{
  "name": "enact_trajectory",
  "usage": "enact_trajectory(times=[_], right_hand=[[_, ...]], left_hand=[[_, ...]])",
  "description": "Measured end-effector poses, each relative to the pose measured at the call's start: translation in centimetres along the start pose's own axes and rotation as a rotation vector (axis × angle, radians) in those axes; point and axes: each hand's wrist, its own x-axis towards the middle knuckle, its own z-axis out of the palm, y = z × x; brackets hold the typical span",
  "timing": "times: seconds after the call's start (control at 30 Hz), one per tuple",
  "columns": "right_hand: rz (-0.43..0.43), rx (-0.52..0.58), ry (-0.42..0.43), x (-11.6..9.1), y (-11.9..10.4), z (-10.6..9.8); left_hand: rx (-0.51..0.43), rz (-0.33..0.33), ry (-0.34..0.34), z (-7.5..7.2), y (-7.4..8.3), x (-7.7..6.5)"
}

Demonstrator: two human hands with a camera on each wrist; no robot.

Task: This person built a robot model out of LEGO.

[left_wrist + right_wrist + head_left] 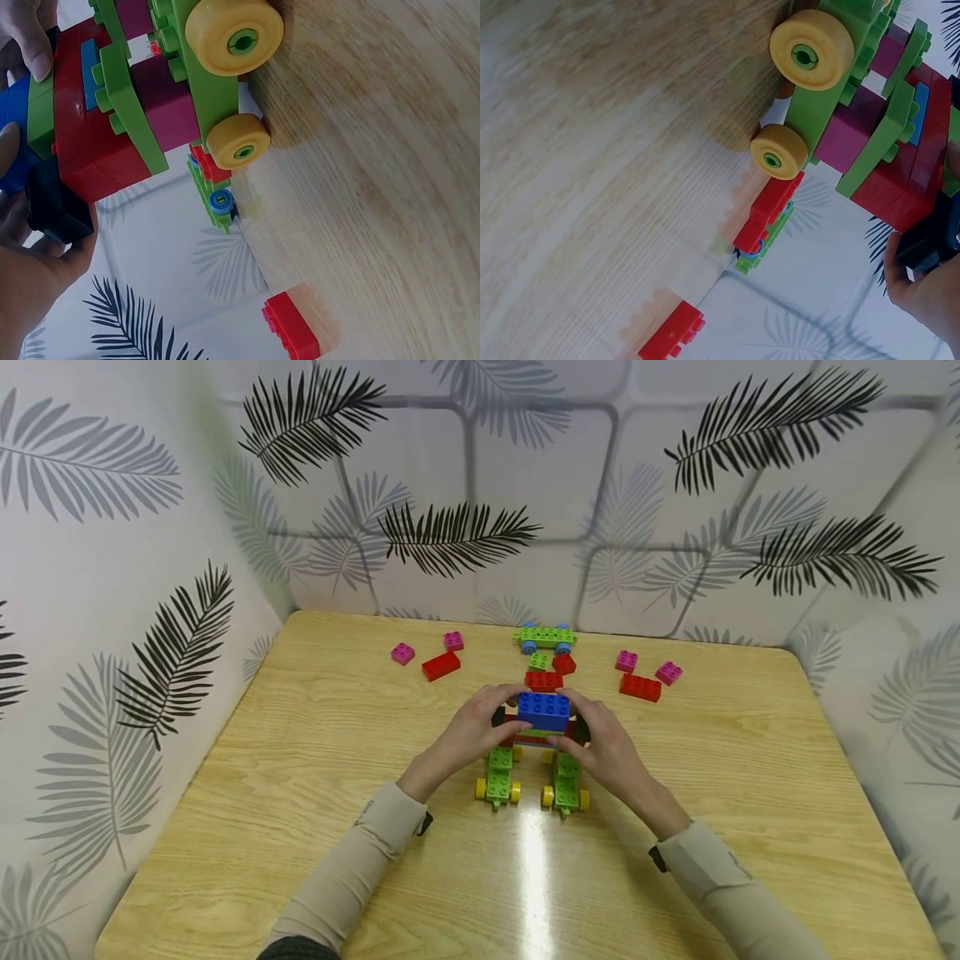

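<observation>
My left hand (480, 720) and right hand (603, 745) hold a blue brick (543, 714) from its two ends, over a built toy block model. Under the blue brick is a green brick (41, 112), with a red brick layer (75, 112) below it. Black pieces (56, 206) stick out at the ends of the red layer, close by the fingers. Purple bricks (850, 127) and green plates hold this up on two green wheeled bases (498, 777) with yellow wheels (548, 797). The bases stand side by side on the table.
Behind the model sit a green base with blue wheels (546, 637), a small green brick (538, 662) and red bricks (543, 681). Pink bricks (402, 653) and a red brick (441, 666) lie to the left. More pink bricks (669, 672) and a red brick (641, 687) lie right.
</observation>
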Motion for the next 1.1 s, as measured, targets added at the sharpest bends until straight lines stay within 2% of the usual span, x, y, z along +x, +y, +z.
enact_trajectory(times=[0.3,0.47,0.6,0.7,0.97,1.1], right_hand=[[-0.008,0.041,-0.015,-0.3,0.2,-0.5],[-0.025,0.091,0.055,-0.1,1.5,-1.5],[0.019,0.059,0.15,0.5,3.5,-2.7],[0.068,0.015,0.176,0.8,5.3,-3.7],[0.222,-0.095,0.106,1.5,10.7,-5.0],[0.262,-0.15,0.072,1.7,12.7,-5.3]], left_hand=[[-0.003,0.005,-0.009,0.1,0.1,0.1],[-0.011,-0.012,-0.027,0.1,0.2,0.2],[-0.006,-0.017,-0.029,0.1,0.2,0.1],[0.003,-0.015,-0.026,0.1,0.1,0.1],[-0.004,-0.008,-0.022,0.0,0.0,0.0],[0.001,-0.006,-0.027,0.0,0.0,0.0]])
